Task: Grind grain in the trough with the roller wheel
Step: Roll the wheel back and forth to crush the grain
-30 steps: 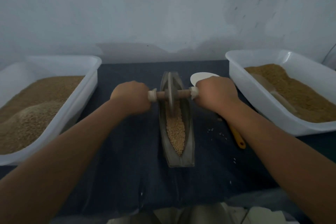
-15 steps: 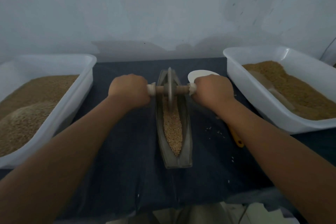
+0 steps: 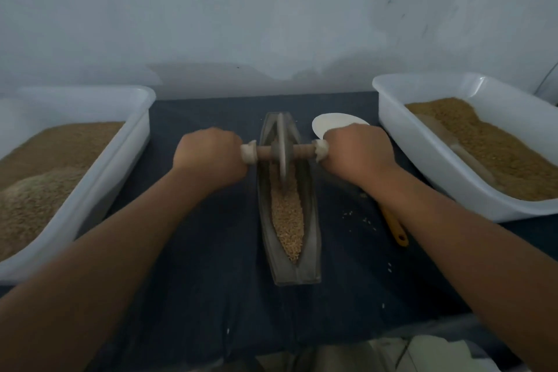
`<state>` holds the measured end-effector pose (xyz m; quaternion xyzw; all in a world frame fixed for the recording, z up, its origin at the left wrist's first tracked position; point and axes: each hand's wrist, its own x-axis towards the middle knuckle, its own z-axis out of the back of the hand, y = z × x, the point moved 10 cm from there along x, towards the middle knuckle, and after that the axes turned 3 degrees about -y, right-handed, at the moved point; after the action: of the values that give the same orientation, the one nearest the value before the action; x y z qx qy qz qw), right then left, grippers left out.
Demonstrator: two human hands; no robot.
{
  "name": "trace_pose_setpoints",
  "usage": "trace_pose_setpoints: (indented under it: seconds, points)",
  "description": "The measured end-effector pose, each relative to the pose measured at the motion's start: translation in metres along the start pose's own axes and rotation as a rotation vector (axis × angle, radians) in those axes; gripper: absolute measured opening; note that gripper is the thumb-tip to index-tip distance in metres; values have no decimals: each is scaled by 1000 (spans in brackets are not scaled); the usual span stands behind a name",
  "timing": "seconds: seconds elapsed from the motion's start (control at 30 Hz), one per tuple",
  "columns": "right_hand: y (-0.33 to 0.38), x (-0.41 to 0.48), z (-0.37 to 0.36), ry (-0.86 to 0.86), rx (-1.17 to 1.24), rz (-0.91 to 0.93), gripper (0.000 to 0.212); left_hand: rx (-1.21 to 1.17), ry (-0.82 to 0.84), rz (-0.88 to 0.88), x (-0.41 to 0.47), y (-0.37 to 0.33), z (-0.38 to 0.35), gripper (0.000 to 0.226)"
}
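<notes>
Both hands are gripping the wooden axle point(image 3: 302, 149) of the roller wheel point(image 3: 282, 149), and the scene is being read from left to right. At far left a white tub point(image 3: 133, 142) is holding a heap of brown meal. Next, the left hand point(image 3: 210, 154) is wrapping its fingers round the axle's left end, knuckles up. At centre the trough point(image 3: 314, 220) is lying on the dark cloth point(image 3: 196, 251) with its long axis running straight away from the person, while the axle is crossing it at right angles. The wheel is standing upright in the channel, in the trough's far half, and most of the visible grain point(image 3: 287, 214) is lying nearer the body than the wheel. The coming stroke is therefore probably running back along that axis toward the person. Neither hand is nearer: the right hand point(image 3: 356, 154) is clasping the axle's right end level with the left. Behind it a white disc point(image 3: 332, 122) is showing; loose kernels point(image 3: 362, 217) and a yellow-handled tool point(image 3: 395, 226) are lying beside the forearm. A second tub point(image 3: 392, 130) is closing the row.
</notes>
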<state>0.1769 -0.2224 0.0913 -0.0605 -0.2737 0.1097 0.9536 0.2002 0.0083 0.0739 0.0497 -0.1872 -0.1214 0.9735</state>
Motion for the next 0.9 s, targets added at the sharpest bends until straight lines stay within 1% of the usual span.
trace_pose_setpoints:
  seconds: [0.1,0.17,0.23,0.3,0.37,0.43,0.5,0.53,0.6,0.67,0.73,0.8,0.83,0.9]
  points:
    - [-3,15,-4,40,10,-37,36,-25,42,-2,18,-3,4,42]
    - [0,5,3,49,17,-11,31,-43,86,6,3,-2,4,39]
    - [7,-22,13,63,6,64,32,-56,113,-11,-31,-2,2,32]
    - [14,-52,26,40,-5,143,35,-20,44,-60,-69,-7,11,31]
    - [15,-66,34,15,35,151,32,15,-41,-98,-87,-11,22,35]
    - [13,-57,29,10,55,133,28,-8,10,-82,-74,-9,15,30]
    - [9,-33,13,52,26,73,29,-43,86,-37,-43,-5,3,27]
    - [6,-19,6,50,9,40,30,-42,95,-18,-23,-2,1,28]
    - [2,6,0,17,-6,-14,32,-49,86,10,10,2,0,37]
    - [1,17,-1,39,-13,-49,32,-79,85,9,21,1,1,47]
    - [2,11,6,33,-12,-36,31,-106,121,23,9,2,-2,39]
    - [6,-13,17,25,0,19,29,-99,138,4,-20,1,-5,28]
    - [9,-30,22,25,3,59,34,-72,99,-24,-38,-1,0,27]
    - [14,-61,31,46,3,102,53,6,-55,-125,-72,-12,18,36]
